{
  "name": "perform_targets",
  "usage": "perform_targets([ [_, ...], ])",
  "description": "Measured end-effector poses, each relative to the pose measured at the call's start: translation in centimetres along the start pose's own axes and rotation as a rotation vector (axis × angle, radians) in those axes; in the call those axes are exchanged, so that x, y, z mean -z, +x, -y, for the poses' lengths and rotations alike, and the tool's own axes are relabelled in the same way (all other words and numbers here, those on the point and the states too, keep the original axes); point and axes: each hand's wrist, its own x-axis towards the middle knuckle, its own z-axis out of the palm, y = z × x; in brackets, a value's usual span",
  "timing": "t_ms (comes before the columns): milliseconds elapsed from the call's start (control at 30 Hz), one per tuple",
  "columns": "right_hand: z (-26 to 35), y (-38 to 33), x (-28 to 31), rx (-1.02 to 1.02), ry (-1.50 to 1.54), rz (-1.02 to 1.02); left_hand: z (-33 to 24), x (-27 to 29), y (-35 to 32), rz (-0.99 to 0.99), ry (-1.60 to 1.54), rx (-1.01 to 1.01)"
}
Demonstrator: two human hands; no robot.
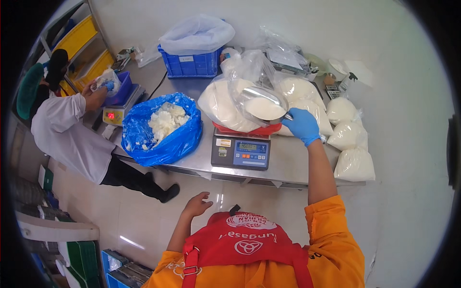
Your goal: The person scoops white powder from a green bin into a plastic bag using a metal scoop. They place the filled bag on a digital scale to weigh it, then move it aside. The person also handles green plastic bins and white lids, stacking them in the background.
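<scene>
Work in gloved right hand (302,126): gripping a metal scoop (272,95) of white powder (263,109), holding it just leftward at the clear bag (218,103) above the scale (240,152); hanging the bare left hand (198,205) empty, loosely uncurled; risking spillage onto the scale from tilting short of the bag's mouth.

On the counter (204,144), a dark scale (223,155) is set near. Filled bags (354,164) are placed right, a blue crate (192,66) far.
</scene>
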Motion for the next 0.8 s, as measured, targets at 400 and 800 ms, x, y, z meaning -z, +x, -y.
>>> perform_targets([
  [400,-0.6,-3.1,5.8,-0.019,0.194,-0.107,2.0,1.3,-0.4,0.023,0.061,0.044],
  [800,-1.1,-6.2,8.4,-0.054,0.217,-0.185,0.1,0.3,2.0,0.067,0.011,-0.039],
])
